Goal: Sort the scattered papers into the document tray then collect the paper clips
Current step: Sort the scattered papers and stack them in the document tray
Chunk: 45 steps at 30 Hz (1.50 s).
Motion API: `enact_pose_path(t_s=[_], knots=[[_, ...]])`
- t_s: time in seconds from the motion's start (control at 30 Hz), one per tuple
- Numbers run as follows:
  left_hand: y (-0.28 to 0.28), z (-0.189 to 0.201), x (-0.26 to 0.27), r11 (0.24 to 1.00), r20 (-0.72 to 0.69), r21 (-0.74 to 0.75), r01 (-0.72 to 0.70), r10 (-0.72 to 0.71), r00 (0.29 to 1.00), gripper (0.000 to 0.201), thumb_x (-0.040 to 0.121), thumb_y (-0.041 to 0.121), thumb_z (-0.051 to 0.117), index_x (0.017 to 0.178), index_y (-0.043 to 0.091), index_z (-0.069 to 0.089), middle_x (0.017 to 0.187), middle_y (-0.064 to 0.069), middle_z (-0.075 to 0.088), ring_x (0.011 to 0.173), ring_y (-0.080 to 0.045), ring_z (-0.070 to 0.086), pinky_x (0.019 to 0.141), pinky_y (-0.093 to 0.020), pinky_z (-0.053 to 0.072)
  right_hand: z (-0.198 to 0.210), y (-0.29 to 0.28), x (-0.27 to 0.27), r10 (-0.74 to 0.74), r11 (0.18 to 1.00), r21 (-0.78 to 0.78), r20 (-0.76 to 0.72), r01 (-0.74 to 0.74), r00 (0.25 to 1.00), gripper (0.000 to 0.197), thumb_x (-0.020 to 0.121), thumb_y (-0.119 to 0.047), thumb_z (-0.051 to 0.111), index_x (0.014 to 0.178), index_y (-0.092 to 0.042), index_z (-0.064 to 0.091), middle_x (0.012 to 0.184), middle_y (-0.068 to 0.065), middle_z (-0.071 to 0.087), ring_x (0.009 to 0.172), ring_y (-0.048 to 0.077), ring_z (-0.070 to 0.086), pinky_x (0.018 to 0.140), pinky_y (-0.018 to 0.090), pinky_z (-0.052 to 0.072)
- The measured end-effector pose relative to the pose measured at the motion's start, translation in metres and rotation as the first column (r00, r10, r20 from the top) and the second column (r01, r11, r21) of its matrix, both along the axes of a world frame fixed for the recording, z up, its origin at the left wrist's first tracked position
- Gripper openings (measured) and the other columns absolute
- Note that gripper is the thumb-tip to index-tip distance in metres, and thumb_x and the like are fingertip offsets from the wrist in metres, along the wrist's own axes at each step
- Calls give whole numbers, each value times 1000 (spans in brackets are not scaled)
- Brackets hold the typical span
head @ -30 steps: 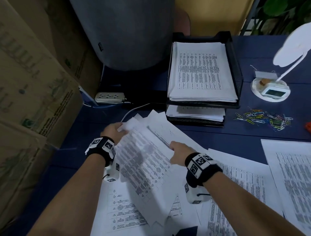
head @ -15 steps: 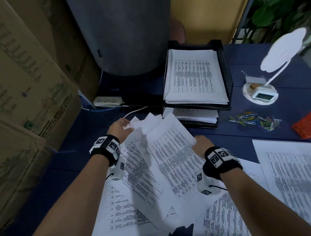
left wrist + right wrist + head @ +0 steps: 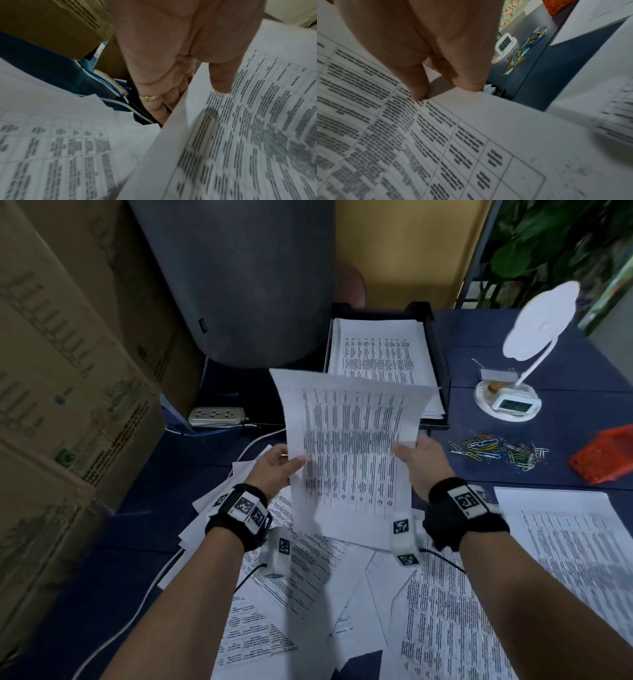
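Note:
A printed sheet (image 3: pixel 352 453) is held up off the desk, just in front of the black document tray (image 3: pixel 443 378), which holds a stack of papers (image 3: pixel 378 350). My left hand (image 3: pixel 277 467) pinches the sheet's left edge, thumb on top (image 3: pixel 221 82). On the sheet's right edge my right hand (image 3: pixel 416 455) pinches it too, thumb on the printed face (image 3: pixel 418 86). Several more printed papers (image 3: pixel 342 594) lie scattered on the blue desk under my arms. A heap of coloured paper clips (image 3: pixel 500 450) lies right of the tray, also in the right wrist view (image 3: pixel 522 54).
Big cardboard boxes (image 3: pixel 68 371) wall in the left side. A grey cylinder (image 3: pixel 236 278) stands behind, with a power strip (image 3: pixel 217 416) and white cable below it. A white desk lamp with clock (image 3: pixel 510 402) and a red basket (image 3: pixel 606 453) sit at right.
Both hands have lifted the sheet off the scattered pile and carried it up and forward toward the tray. The head view has shifted left.

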State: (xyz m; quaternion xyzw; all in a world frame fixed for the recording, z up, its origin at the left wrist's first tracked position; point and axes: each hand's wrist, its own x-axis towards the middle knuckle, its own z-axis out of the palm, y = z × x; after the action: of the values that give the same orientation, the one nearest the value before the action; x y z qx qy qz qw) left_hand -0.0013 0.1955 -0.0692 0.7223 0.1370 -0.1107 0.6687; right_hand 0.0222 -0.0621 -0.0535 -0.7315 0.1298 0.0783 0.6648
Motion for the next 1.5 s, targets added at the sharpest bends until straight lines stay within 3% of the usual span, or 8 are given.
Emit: enact_pose_path(t_s=[0.17, 0.3, 0.4, 0.6, 0.77, 1.13, 1.33, 1.5], knots=[[-15, 2, -2, 996, -65, 15, 91, -90, 994, 12, 93, 10, 55, 86, 8, 46, 75, -9, 49, 65, -18, 47, 57, -23, 45, 23, -12, 18, -160, 987, 30, 13, 159, 987, 30, 93, -2, 53, 123, -2, 54, 114, 13, 63, 100, 27, 60, 88, 37, 50], [-28, 8, 5, 975, 8, 212, 67, -70, 998, 6, 95, 17, 55, 96, 11, 55, 96, -3, 63, 86, -18, 61, 80, -33, 52, 30, -21, 23, -162, 986, 37, 50, 160, 986, 34, 92, 0, 53, 125, -5, 55, 111, 9, 64, 99, 26, 61, 92, 38, 49], [-34, 17, 24, 973, 42, 229, 27, -38, 998, 11, 96, 20, 53, 103, 11, 52, 95, 1, 60, 81, -13, 59, 62, -27, 55, 25, -24, 21, -162, 983, 96, 21, 159, 987, 34, 91, -4, 57, 124, -6, 55, 114, 10, 65, 100, 27, 63, 90, 45, 52], [-53, 27, 65, 950, 127, 293, -102, 68, 990, 22, 92, 24, 53, 103, 5, 50, 104, -19, 62, 72, -24, 58, 43, -23, 43, 7, -26, 15, -43, 992, 112, -153, 60, 987, 24, 95, -12, 54, 118, -10, 52, 110, 9, 64, 70, 24, 68, 50, 28, 53], [-68, 39, 80, 949, 221, 272, -158, 98, 970, 46, 85, 16, 65, 123, 23, 40, 97, 1, 60, 81, -16, 63, 65, -32, 58, 6, -32, 43, -225, 973, 38, -46, 227, 973, 28, 93, -1, 49, 121, 2, 52, 97, 15, 62, 38, 7, 56, 36, 16, 41], [-88, 45, 113, 793, 211, 609, -29, -127, 969, 48, 86, 16, 68, 131, 5, 54, 140, -9, 48, 126, -22, 47, 106, -25, 36, 20, -43, 96, -247, 931, -245, 128, 272, 961, 35, 88, 6, 47, 120, -7, 53, 105, 15, 61, 60, 26, 68, 55, 34, 60], [-89, 33, 106, 502, 199, 865, -19, -309, 930, 34, 90, 22, 61, 115, -1, 64, 145, -9, 34, 131, -25, 33, 109, -36, 31, 14, -49, 94, 51, 598, -797, 138, 80, 989, 35, 88, -16, 59, 123, -15, 57, 118, 16, 59, 106, 33, 57, 81, 32, 45], [-81, 24, 100, 549, 312, 821, -157, -200, 929, 27, 90, 28, 61, 101, 5, 69, 117, -9, 48, 110, -25, 46, 93, -37, 41, 5, -50, 72, 64, 493, -862, 169, 116, 984, 27, 92, -34, 54, 105, -14, 67, 108, 16, 54, 92, 35, 58, 73, 33, 42]])
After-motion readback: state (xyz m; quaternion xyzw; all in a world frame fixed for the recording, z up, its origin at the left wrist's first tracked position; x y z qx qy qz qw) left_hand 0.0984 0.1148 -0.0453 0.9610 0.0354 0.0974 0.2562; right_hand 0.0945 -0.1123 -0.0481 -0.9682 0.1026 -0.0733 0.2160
